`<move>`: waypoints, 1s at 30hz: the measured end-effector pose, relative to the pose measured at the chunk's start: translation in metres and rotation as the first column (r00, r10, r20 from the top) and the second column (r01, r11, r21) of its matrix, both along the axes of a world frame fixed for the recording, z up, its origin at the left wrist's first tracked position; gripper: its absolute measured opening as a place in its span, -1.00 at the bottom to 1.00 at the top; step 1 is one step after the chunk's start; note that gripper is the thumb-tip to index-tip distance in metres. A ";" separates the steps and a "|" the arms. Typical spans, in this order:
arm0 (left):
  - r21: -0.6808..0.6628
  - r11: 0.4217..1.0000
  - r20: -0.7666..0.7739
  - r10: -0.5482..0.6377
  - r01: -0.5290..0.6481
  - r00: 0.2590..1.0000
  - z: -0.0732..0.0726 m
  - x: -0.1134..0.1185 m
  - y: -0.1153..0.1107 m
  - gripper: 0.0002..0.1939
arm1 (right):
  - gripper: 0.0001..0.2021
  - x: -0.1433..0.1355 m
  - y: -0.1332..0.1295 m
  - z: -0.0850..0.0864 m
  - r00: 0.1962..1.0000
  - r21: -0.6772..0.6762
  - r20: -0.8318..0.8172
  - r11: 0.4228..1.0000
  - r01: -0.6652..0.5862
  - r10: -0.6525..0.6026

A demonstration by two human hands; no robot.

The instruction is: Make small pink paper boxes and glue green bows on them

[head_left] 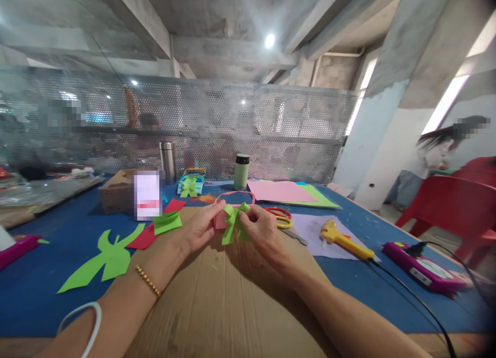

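Above a brown cardboard sheet (194, 306), both hands meet at a small pink paper bag (219, 221) with a thin pink handle. My left hand (199, 226) holds the bag's left side, fingers pressed together. On the bag's front is a green paper bow (229, 226), and my right hand (261, 231) pinches its right part between thumb and fingers. The bow covers much of the bag. To the left lies a green bow-shaped cutout (112, 257), near red paper (145, 236) with a folded green piece (168, 222) on it.
Scissors (296, 237) and a yellow glue gun (344, 239), on purple paper (310, 223), lie right, beside a purple power strip (422, 267). Behind stand a green bottle (241, 173), a steel flask (168, 162), a decorated blue basket (190, 185) and a cardboard box (116, 192).
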State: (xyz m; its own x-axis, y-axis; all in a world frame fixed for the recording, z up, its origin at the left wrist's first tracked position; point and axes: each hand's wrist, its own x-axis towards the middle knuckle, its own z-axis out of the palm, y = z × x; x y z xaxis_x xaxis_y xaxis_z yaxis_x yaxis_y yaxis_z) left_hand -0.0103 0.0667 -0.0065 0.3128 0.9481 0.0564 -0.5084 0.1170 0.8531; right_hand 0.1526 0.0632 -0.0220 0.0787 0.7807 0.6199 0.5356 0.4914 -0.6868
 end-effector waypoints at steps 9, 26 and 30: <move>-0.044 0.997 0.024 0.062 -0.061 0.998 0.004 0.000 -0.002 -0.78 | -0.72 0.002 -0.005 0.006 0.998 -0.002 0.043 0.999 -0.037 0.037; -0.012 1.000 0.058 0.009 -0.008 0.998 -0.004 -0.024 0.021 -0.78 | -0.71 0.032 0.022 0.022 1.000 0.036 -0.014 0.999 0.002 -0.002; -0.006 1.000 0.034 -0.007 0.007 0.999 -0.002 -0.029 0.022 -0.77 | -0.65 0.029 0.022 0.016 0.972 -0.196 -0.039 0.952 -0.236 0.233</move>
State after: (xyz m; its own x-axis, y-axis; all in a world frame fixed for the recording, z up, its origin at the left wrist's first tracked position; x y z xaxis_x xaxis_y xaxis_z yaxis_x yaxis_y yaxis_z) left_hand -0.0394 0.0883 -0.0080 0.3173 0.9464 0.0608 -0.5361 0.1261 0.8347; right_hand 0.1813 0.0854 -0.0065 -0.1134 0.8853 0.4510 0.4103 0.4551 -0.7903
